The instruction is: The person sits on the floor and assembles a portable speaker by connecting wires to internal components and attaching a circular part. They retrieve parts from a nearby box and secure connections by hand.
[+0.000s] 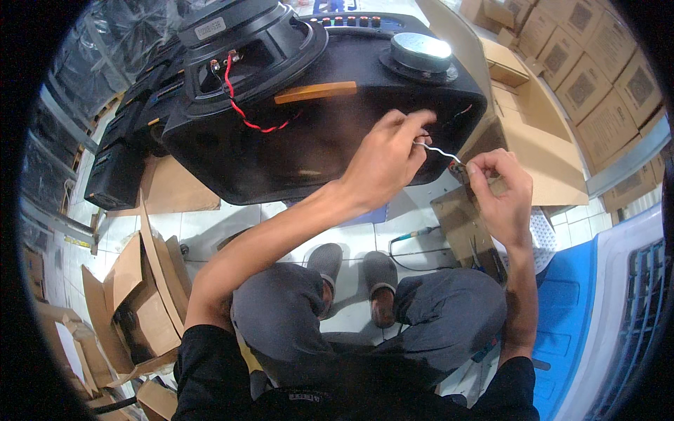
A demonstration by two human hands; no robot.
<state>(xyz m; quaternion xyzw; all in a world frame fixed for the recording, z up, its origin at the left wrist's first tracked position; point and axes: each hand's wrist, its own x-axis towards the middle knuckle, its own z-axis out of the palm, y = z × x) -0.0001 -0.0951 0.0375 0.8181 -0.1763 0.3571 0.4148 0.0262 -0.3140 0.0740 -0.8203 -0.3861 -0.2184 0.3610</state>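
Note:
A thin white wire (444,152) stretches between my two hands, in front of the black speaker cabinet (330,151). My left hand (386,156) is closed on its left part, fingertips by the cabinet; a short dark wire shows there too. My right hand (504,188) pinches the other end between thumb and fingers. A large woofer (260,52) rests magnet-up on the cabinet, with a twisted red and black wire (242,112) running from its terminal into the cabinet. Right of it sits a smaller driver (419,57) with a shiny silver back. A wooden strip (316,92) lies beside the woofer.
On the tiled floor lies a corded tool with a blue handle (414,234), near a cardboard piece (456,224). Open cartons (133,309) stand at left, stacked boxes (597,84) at far right. A blue and white appliance (569,316) is close on my right.

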